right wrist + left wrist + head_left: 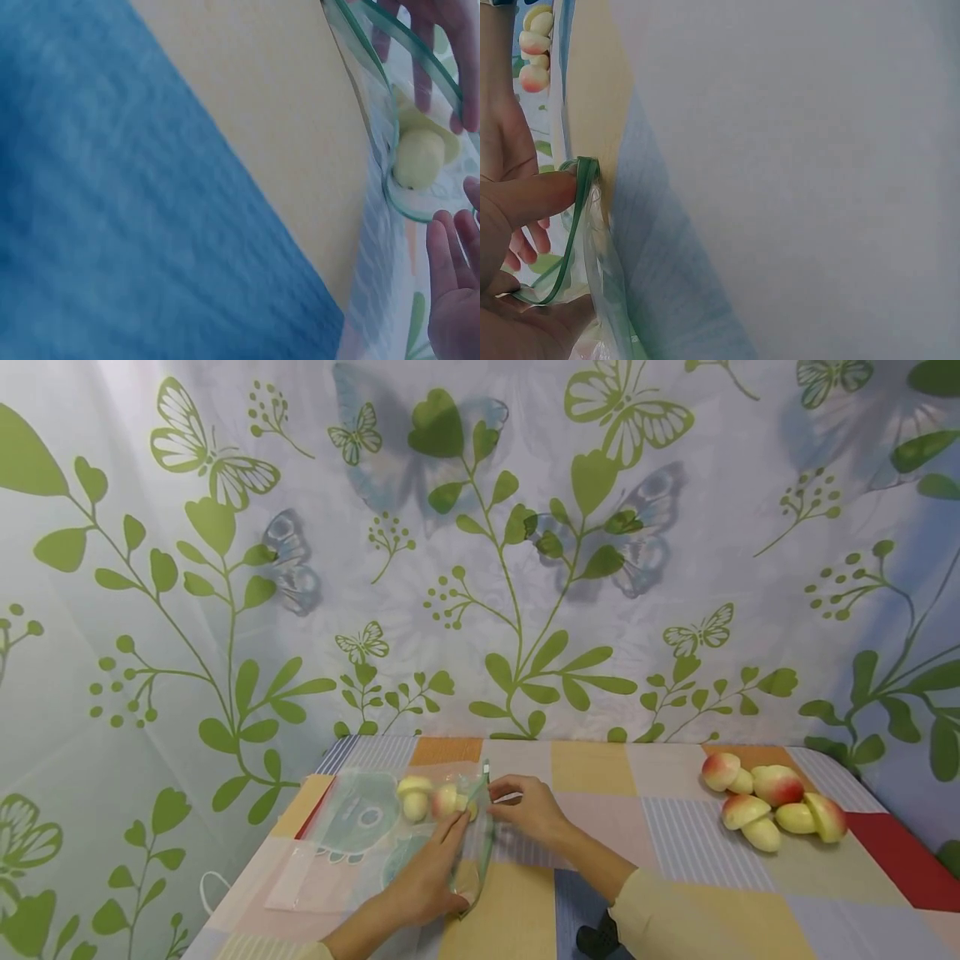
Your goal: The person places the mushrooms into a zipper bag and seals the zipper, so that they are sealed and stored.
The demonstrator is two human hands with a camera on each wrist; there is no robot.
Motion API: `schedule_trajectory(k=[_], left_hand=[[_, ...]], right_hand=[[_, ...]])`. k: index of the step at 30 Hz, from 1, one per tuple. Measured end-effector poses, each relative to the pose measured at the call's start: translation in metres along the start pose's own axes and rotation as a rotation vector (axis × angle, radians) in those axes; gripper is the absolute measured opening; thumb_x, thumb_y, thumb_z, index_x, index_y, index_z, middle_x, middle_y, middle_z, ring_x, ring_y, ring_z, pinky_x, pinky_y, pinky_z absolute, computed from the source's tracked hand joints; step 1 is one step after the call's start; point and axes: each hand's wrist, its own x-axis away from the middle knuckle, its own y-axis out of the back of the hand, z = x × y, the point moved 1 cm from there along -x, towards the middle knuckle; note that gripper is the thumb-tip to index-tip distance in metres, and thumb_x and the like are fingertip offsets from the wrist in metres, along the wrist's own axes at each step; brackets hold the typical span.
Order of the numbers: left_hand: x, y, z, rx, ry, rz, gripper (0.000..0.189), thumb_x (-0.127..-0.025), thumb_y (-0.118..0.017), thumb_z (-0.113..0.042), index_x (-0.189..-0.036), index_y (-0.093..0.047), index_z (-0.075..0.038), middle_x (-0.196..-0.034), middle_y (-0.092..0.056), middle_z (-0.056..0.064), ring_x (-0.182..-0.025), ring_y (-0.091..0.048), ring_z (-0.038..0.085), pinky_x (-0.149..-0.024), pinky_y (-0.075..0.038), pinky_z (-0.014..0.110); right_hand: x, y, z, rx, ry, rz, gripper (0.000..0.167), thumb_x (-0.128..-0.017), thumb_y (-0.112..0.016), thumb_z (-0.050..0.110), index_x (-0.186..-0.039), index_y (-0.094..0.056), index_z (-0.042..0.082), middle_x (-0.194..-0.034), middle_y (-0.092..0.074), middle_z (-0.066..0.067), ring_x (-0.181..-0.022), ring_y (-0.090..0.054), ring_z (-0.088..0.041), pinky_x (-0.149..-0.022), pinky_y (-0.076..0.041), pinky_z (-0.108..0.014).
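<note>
Left hand (423, 878) grips one bag (322, 878), right hand (531, 806) loose beside it, two mushrooms (414, 789) inside, four mushrooms (777, 785) outside.

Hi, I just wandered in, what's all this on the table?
A person's left hand touches the open, green-edged mouth of a clear bag, while the right hand is at the mouth's far end; whether it grips is hard to tell. At least two mushroom-shaped pieces are inside. Four more mushroom-shaped pieces lie clustered on the patchwork cloth, off to the right.
</note>
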Motion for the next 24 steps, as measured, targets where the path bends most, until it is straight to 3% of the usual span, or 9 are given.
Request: schedule_trajectory(k=[16,24], left_hand=[[0.0,-0.003,0.001,-0.014,0.005,-0.02,0.124,-0.062,-0.097,0.001,-0.16,-0.021,0.006,-0.162,-0.027,0.023,-0.141,-0.04,0.043,-0.111,-0.042,0.052],[0.001,-0.002,-0.001,0.002,0.012,-0.009,0.123,-0.064,-0.096,0.001,-0.16,-0.02,0.005,-0.163,-0.025,0.023,-0.141,-0.039,0.045,-0.109,-0.044,0.052]], right_hand=[[0.01,0.042,0.001,-0.024,-0.047,-0.009,0.037,-0.091,-0.08,0.006,-0.126,-0.069,0.001,-0.112,-0.07,-0.022,-0.093,-0.073,-0.026,-0.077,-0.063,-0.038],[0.018,0.063,0.001,0.036,-0.051,-0.014,0.038,-0.091,-0.081,0.01,-0.127,-0.069,0.003,-0.107,-0.072,-0.013,-0.092,-0.072,-0.024,-0.075,-0.062,-0.037]])
